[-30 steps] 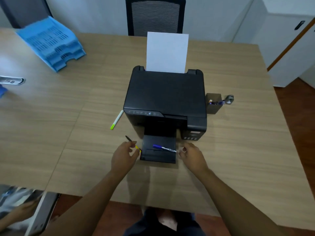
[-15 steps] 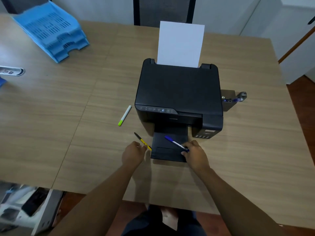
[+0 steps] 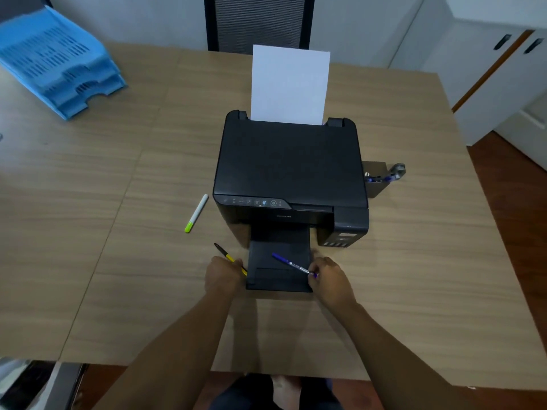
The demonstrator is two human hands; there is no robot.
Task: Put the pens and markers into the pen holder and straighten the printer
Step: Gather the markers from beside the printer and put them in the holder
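A black printer (image 3: 288, 164) stands mid-table with a white sheet (image 3: 289, 84) upright in its rear feed and its output tray (image 3: 279, 266) pulled out towards me. My left hand (image 3: 223, 275) is closed on a yellow-and-black pen (image 3: 228, 256) at the tray's left edge. My right hand (image 3: 330, 278) pinches the end of a blue pen (image 3: 291, 264) that slants over the tray. A white marker with a green cap (image 3: 196, 213) lies left of the printer. The brown pen holder (image 3: 376, 177) stands behind the printer's right side, partly hidden, with something blue in it.
A stack of blue letter trays (image 3: 56, 63) sits at the far left of the wooden table (image 3: 118, 161). A black mesh chair (image 3: 259, 22) stands behind the table. White cabinets (image 3: 503, 69) line the right wall. The table's front edge is close to my body.
My right hand has closed on the blue pen and tilted it up off the tray. My left hand has closed on the yellow-and-black pen. The camera has shifted slightly.
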